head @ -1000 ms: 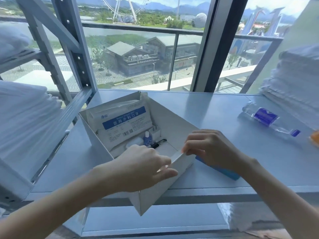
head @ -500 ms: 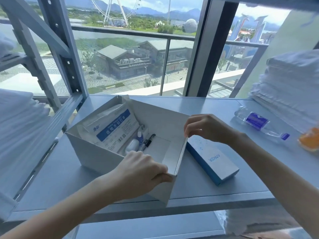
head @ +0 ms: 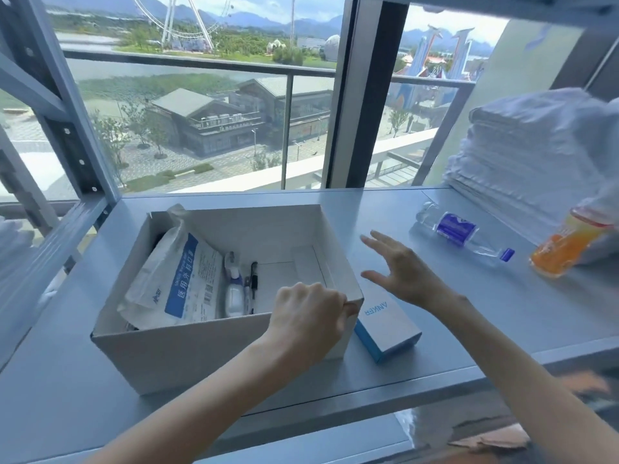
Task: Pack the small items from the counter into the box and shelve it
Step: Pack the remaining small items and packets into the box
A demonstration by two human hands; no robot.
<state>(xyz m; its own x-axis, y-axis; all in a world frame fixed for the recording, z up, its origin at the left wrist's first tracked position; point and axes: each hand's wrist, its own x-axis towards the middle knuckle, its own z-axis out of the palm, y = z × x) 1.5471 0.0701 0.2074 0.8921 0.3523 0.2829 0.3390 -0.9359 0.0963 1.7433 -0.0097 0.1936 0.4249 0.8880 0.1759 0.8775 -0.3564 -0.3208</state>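
An open white cardboard box [head: 187,349] stands on the grey shelf [head: 502,306]. Inside lie a white mask packet with a blue stripe [head: 177,283], a small white bottle [head: 233,293] and a black pen [head: 254,283]. My left hand [head: 308,316] grips the box's near right corner rim. My right hand [head: 398,269] hovers open, fingers spread, just right of the box and above a white-and-blue Anker carton [head: 385,326], which lies on the shelf against the box's right side.
A clear water bottle with a blue label [head: 462,232] lies on its side at the right. An orange drink bottle [head: 566,246] and a stack of white towels [head: 529,162] sit further right. Shelf uprights [head: 67,105] rise at left; a window is behind.
My right hand has let go of the box's rim and opened, moving right above the Anker carton. The box has turned and now sits squarer on the shelf. My left hand keeps its grip.
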